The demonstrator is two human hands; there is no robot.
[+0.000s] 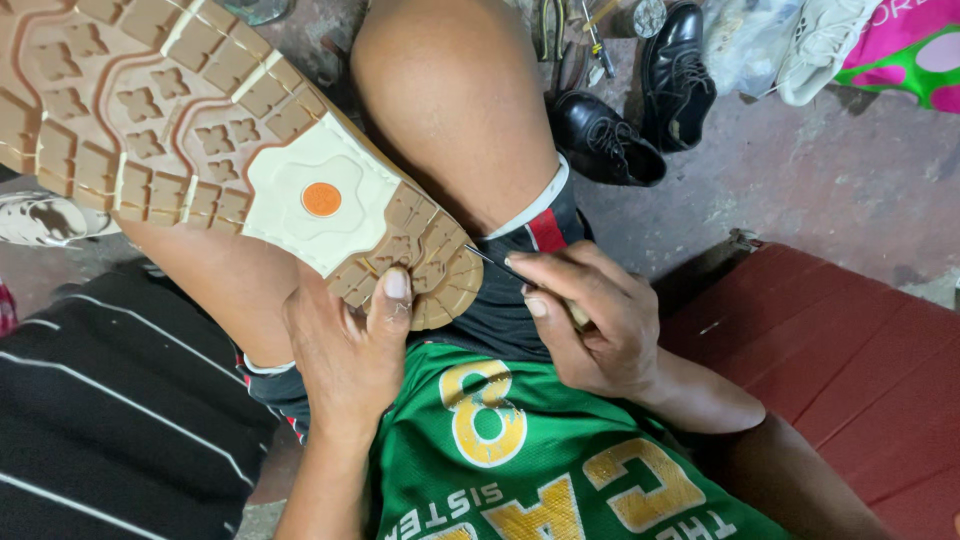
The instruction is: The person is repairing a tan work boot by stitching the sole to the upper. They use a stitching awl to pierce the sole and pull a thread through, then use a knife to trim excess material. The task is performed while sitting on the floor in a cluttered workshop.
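Observation:
A shoe lies sole-up across my left knee; its tan lugged sole (160, 110) has a cream heel patch with an orange dot. My left hand (345, 350) grips the heel end from below, thumb pressed on the tread. My right hand (590, 320) is closed on a thin metal awl (495, 262) with a pale handle. The awl's point touches the edge of the heel. Most of the handle is hidden inside my fist.
A pair of black leather shoes (640, 105) stands on the concrete floor beyond my knee, with a white sneaker (820, 45) and a pink-green bag (915, 50) at top right. A red bench (850, 370) is under me at right. Striped dark cloth (110, 410) lies at left.

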